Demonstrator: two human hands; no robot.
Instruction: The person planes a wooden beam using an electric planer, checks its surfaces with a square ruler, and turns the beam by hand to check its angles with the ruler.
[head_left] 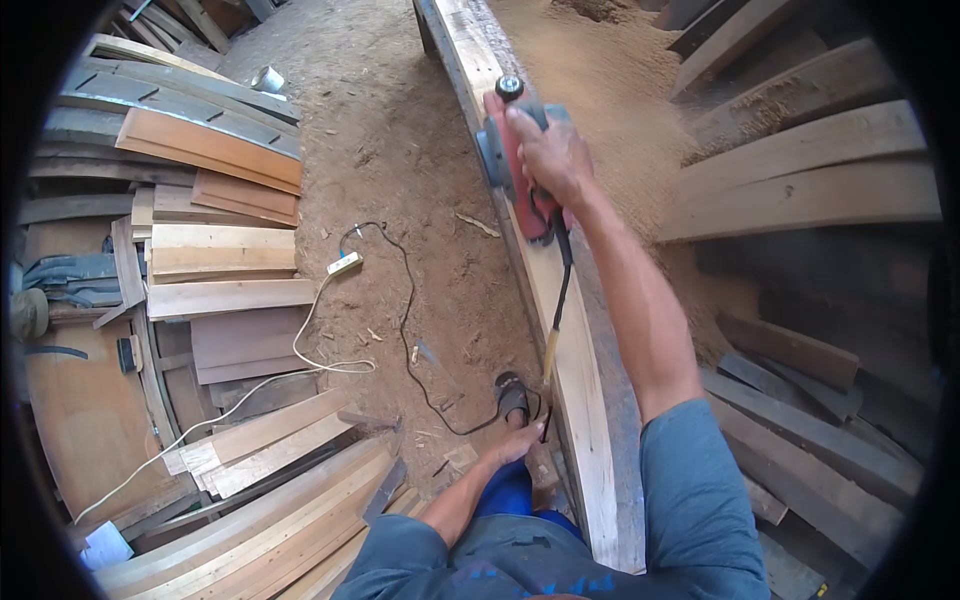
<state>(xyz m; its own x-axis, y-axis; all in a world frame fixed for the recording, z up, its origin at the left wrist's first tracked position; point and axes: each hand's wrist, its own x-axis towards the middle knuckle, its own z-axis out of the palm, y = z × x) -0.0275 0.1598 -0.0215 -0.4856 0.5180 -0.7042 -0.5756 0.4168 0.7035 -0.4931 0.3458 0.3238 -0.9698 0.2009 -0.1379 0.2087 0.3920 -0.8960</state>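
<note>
My right hand (552, 155) is wrapped around the rear handle of a red and grey electric hand planer (512, 170) with a black front knob. The planer rests on a long pale wooden board (575, 400), which lies on a narrow bench. From the planer's back a black power cord (565, 285) runs toward me, with a yellow wrapped stretch along it. Low beside the board, near my leg, my left hand (520, 440) is closed on the cord; its fingers are partly hidden.
On the dirt floor to the left, the black cord winds to a white extension socket (345, 264) with a white cable. Stacked boards (225, 250) line the left side. More planks (810, 180) lean at right, beside a sawdust heap (610, 90). My sandalled foot (511, 395) stands beside the bench.
</note>
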